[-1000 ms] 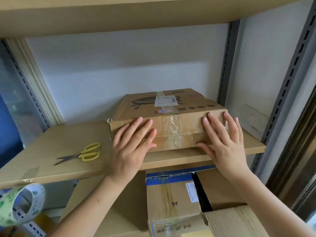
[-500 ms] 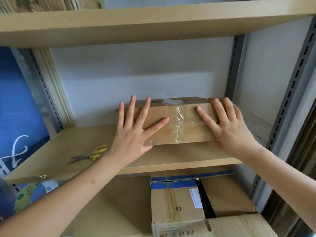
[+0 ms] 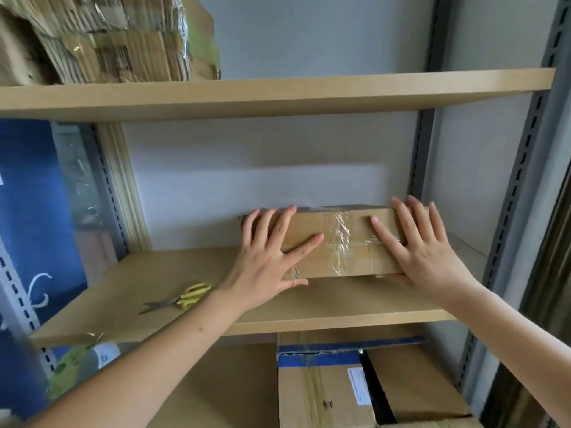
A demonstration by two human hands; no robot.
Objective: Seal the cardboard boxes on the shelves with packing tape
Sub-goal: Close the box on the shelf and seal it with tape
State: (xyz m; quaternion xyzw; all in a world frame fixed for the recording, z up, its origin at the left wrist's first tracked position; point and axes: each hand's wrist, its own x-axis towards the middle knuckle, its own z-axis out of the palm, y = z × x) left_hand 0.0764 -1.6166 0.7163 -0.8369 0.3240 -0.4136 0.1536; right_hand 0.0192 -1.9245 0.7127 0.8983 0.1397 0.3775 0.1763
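A flat cardboard box point(image 3: 312, 242) lies at the back of the middle shelf point(image 3: 340, 307), close to the wall. A strip of clear packing tape point(image 3: 341, 242) runs down its front face. My left hand point(image 3: 268, 257) presses flat on the left part of that face with fingers spread and straight. My right hand point(image 3: 417, 251) lies flat on the right part, fingertips at the top edge. A tape roll with green print point(image 3: 74, 366) hangs below the shelf's left front corner, blurred.
Yellow-handled scissors point(image 3: 179, 299) lie on the shelf's left half. Folded cardboard point(image 3: 102, 38) is stacked on the upper shelf point(image 3: 278, 94). More boxes point(image 3: 321, 390) stand below, one with blue tape. Slotted metal uprights point(image 3: 513, 193) frame the right side.
The box has slid back toward the wall under both flat hands. My view has tilted up, so the upper shelf and its cardboard stack now show.
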